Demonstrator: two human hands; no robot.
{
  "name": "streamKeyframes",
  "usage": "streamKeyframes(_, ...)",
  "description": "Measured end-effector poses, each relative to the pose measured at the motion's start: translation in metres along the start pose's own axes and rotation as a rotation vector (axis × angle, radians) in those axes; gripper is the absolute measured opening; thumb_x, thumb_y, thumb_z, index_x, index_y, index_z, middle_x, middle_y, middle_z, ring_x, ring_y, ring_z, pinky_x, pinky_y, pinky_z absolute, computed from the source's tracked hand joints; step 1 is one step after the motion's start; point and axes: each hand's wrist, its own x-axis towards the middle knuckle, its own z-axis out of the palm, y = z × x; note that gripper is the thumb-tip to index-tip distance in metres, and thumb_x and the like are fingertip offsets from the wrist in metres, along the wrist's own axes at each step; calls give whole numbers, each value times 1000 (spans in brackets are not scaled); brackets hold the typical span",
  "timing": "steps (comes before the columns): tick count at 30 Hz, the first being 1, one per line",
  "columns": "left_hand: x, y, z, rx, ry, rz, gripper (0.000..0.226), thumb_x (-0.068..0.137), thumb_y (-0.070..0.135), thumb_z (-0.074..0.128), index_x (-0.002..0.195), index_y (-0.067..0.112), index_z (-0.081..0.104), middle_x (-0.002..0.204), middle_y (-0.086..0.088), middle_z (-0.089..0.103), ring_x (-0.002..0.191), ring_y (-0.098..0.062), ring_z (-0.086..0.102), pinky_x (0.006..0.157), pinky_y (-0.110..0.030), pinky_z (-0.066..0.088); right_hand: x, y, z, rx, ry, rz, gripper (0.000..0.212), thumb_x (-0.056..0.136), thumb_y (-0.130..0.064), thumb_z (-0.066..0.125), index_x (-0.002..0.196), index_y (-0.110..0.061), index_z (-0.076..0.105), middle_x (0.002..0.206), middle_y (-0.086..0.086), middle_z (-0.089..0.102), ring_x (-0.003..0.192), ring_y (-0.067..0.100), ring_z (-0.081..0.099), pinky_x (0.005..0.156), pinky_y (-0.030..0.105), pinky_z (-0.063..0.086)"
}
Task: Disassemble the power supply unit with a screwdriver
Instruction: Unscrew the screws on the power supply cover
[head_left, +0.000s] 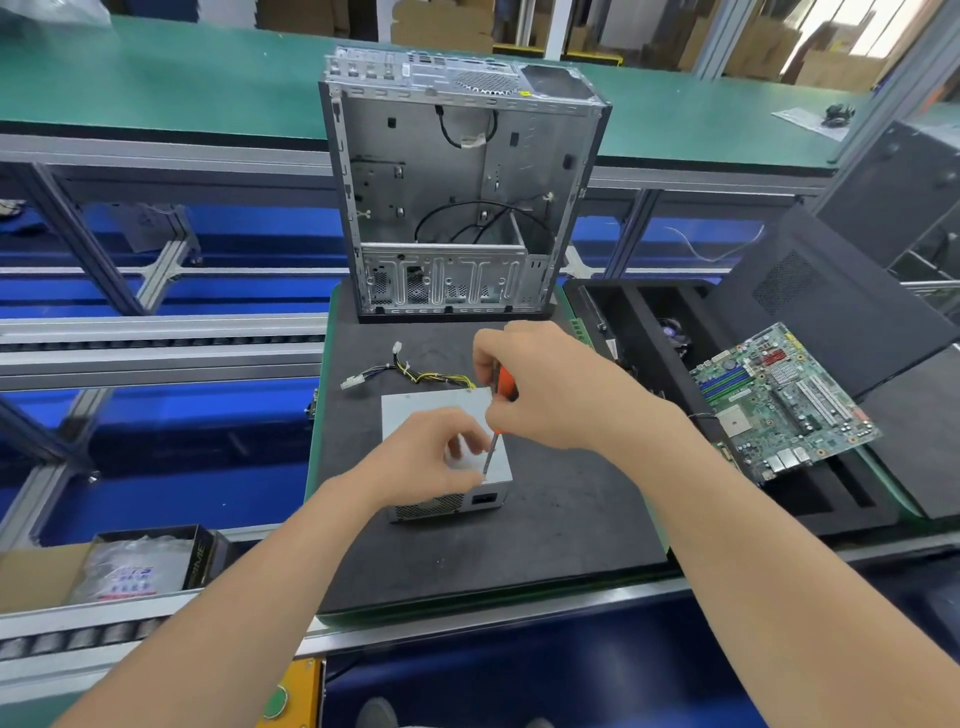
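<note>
Unscrewing looks to be the step in hand. The right hand (545, 389) grips an orange-handled screwdriver (503, 387), tip down at the near right edge of the power supply unit (410, 415), which lies mid-mat on black foam (561, 519). The left hand (431, 457) rests on its lid. I cannot tell whether its bent fingers pinch the shaft, and the screw is hidden. The next move likely calls for firm downward pressure while turning.

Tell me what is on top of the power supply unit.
The left hand rests on the lid of the power supply unit, and the screwdriver, held by the right hand, points down near its right edge. The lid beneath the hand and whatever the tip meets are hidden.
</note>
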Motion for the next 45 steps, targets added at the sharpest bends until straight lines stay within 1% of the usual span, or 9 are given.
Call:
streamKeyframes(5,-6,-10,16,122,52,-22,8,83,26,84,88,31,79,90,12,61,80,-5,60,72,-16,46,-2,-1,1,19,-5,-64,25,80,-11,64,99,-24,54,90,-12,50,93,17,54,77,46,55)
streamKeyframes(10,-3,-11,20,176,58,-29,10,85,31,83,80,33,75,89,15,60,81,-5,57,68,-21,46,-2,-1,2,30,17,-76,23,81,-14,67,98,-23,55,88,-13,48,88,14,51,76,46,56)
streamKeyframes(16,-2,-2,18,286,3,-8,15,94,31,71,83,34,62,93,14,56,82,5,53,66,-21,39,-6,1,1,45,31,-66,21,82,-15,67,99,-22,56,92,-10,51,91,17,54,78,48,56)
streamKeyframes(22,8,5,19,444,10,-48,13,103,27,59,105,15,62,115,3,55,97,-13,60,84,-29,49,-9,9,-4,40,145,-46,20,82,-14,66,96,-21,53,90,-9,50,89,18,52,78,46,54)
streamKeyframes(25,13,1,18,362,68,-54,12,103,20,59,110,11,63,116,-1,56,102,-18,60,92,-34,49,-11,17,-6,53,235,0,20,81,-14,66,95,-21,53,88,-9,49,87,19,53,77,46,53)
streamKeyframes(31,46,-11,21,212,224,-105,10,102,20,62,94,14,63,100,6,51,85,-6,51,78,-28,39,-19,41,-1,27,339,160,17,85,-14,62,99,-18,52,98,-2,49,86,23,55,75,46,54)
streamKeyframes(34,78,-11,18,210,257,-112,10,100,22,64,90,21,66,100,3,56,90,-9,54,82,-26,38,-28,56,1,43,342,228,17,85,-15,62,98,-19,52,98,-3,49,86,23,57,75,45,55)
streamKeyframes(39,138,-11,10,178,290,-267,14,91,15,68,85,13,80,88,2,74,92,-18,66,84,-31,49,-43,84,1,63,339,296,16,85,-16,62,98,-19,52,96,-6,48,84,23,57,75,44,55)
streamKeyframes(45,182,-28,3,187,145,-501,17,92,9,69,84,15,83,90,3,79,72,-20,73,81,-36,62,-39,106,6,111,336,332,17,85,-17,62,97,-21,52,95,-7,47,82,21,57,72,42,54)
